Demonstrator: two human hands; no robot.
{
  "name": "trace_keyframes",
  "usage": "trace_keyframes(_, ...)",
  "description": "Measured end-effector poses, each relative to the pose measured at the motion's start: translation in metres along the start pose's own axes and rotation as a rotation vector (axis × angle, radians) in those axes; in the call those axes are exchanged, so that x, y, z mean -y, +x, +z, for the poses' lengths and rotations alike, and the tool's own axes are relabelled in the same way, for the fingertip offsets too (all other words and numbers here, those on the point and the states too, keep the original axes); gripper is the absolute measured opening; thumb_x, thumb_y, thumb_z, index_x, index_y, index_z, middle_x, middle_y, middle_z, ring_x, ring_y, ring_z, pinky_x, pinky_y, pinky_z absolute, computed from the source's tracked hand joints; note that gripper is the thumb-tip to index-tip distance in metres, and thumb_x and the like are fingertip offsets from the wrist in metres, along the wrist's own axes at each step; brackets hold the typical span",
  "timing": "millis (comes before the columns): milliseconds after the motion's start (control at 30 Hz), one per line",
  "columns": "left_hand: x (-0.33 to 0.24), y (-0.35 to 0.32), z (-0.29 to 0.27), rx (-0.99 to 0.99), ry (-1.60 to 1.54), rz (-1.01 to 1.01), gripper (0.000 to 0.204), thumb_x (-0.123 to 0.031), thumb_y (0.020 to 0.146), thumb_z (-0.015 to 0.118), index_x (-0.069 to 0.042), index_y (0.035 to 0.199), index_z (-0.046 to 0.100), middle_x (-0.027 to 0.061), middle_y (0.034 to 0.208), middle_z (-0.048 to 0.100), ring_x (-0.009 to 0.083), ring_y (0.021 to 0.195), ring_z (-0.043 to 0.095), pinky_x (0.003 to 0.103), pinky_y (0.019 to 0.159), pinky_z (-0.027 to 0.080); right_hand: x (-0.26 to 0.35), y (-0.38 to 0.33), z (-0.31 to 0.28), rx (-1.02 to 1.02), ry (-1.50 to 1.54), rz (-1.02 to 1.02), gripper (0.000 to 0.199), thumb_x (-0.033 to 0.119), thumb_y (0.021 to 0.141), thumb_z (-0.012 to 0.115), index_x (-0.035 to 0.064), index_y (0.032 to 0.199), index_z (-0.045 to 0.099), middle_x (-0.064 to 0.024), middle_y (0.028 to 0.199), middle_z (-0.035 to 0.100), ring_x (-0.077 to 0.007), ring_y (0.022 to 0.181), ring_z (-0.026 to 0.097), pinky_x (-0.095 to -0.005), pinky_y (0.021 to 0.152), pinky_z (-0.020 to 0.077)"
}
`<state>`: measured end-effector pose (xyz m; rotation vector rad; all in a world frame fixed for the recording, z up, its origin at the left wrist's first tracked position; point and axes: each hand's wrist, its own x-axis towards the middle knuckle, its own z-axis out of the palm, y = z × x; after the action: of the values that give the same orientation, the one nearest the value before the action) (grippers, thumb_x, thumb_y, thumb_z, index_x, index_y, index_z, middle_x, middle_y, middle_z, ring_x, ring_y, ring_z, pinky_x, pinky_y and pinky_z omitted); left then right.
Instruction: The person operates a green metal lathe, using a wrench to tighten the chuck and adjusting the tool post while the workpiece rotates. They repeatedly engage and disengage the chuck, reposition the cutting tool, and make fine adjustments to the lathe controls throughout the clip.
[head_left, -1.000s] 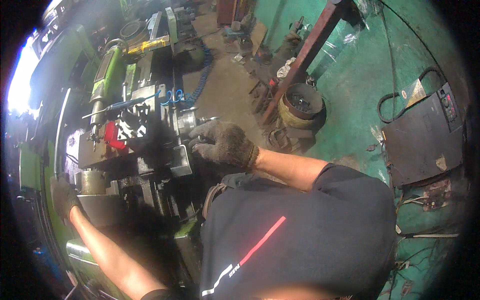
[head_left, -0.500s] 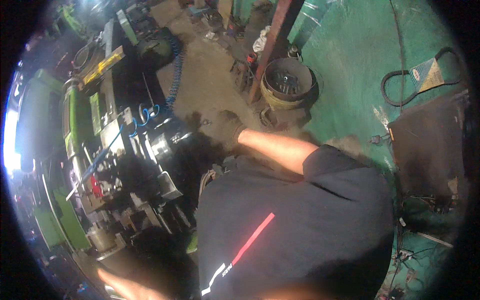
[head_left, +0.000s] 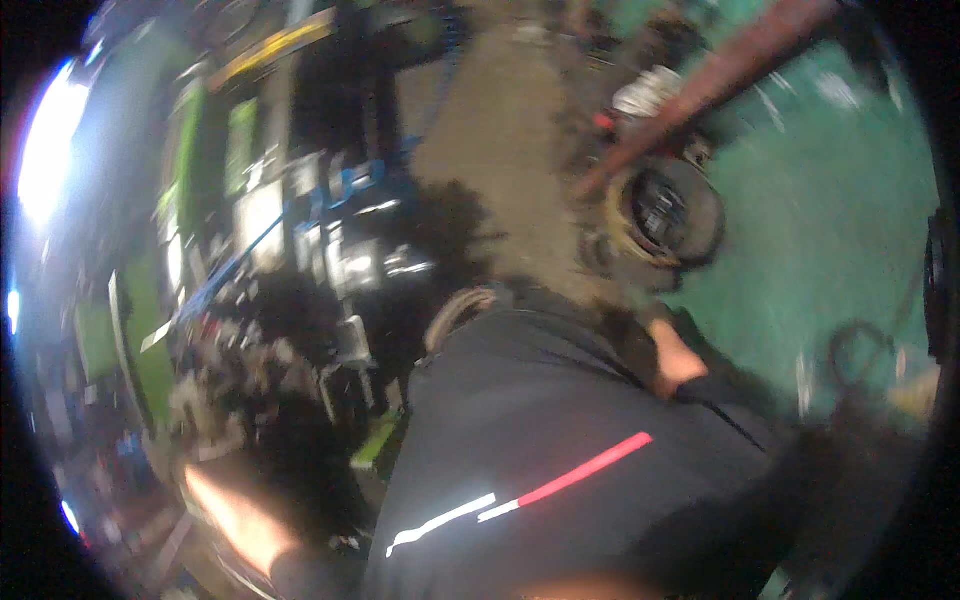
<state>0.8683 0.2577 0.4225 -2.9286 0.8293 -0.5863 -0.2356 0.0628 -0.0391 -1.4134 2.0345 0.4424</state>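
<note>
The picture is smeared by motion. A green and grey lathe [head_left: 250,230] fills the left side, with its dark carriage and shiny metal parts [head_left: 350,265] near the middle. My left forearm [head_left: 235,520] rises from the lower left toward the machine's front; the hand itself is lost in dark blur. My right forearm [head_left: 678,360] shows bare just above my dark shirt [head_left: 560,440], drawn back close to my body. A dark shape at its end [head_left: 622,335] may be the gloved right hand, and nothing can be made out in it.
A round, tyre-like bucket [head_left: 665,210] with parts in it stands on the floor at the upper right, under a slanted red-brown beam [head_left: 740,70]. The floor is brown concrete [head_left: 500,130], then green [head_left: 830,220] to the right. A dark cable loop [head_left: 850,345] lies there.
My right hand has left the lathe carriage and the arm has pulled back against my body. The view has swung and blurred, with the bucket now nearer the middle.
</note>
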Motion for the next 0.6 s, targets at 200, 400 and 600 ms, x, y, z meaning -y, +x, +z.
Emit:
trace_keyframes(200, -0.042, -0.032, -0.039, -0.076, 0.069, -0.12, 0.045, -0.042, 0.106, 0.06, -0.009, 0.135, 0.072, 0.0235, 0.129, 0.077, 0.0437, 0.126, 0.073, 0.056, 0.105, 0.055, 0.021, 0.018, -0.019, 0.16, -0.296, -0.21, 0.054, 0.038, 0.104, 0.067, 0.0084, 0.149, 0.068, -0.0249, 0.144, 0.072, -0.045, 0.129, 0.07, -0.0532, 0.106, 0.0568)
trace_keyframes(400, -0.062, -0.054, -0.045, -0.091, 0.073, -0.211, 0.039, -0.039, 0.106, 0.06, -0.01, 0.128, 0.074, 0.0222, 0.125, 0.078, 0.0438, 0.124, 0.074, 0.057, 0.104, 0.056, 0.191, 0.041, -0.059, -0.169, 0.069, -0.599, 0.035, 0.028, 0.098, 0.077, 0.005, 0.125, 0.078, -0.0141, 0.111, 0.079, -0.0268, 0.097, 0.076, -0.0456, 0.081, 0.0592)
trace_keyframes(600, -0.081, -0.068, -0.051, -0.182, 0.07, -0.181, 0.031, -0.033, 0.101, 0.067, -0.012, 0.122, 0.075, 0.0201, 0.124, 0.079, 0.0421, 0.118, 0.075, 0.055, 0.103, 0.058, 0.421, 0.018, -0.124, -0.104, 0.547, -0.689, 0.026, 0.029, 0.095, 0.085, 0.0047, 0.1, 0.079, 0.0016, 0.083, 0.067, -0.0098, 0.068, 0.056, -0.0345, 0.059, 0.0463)
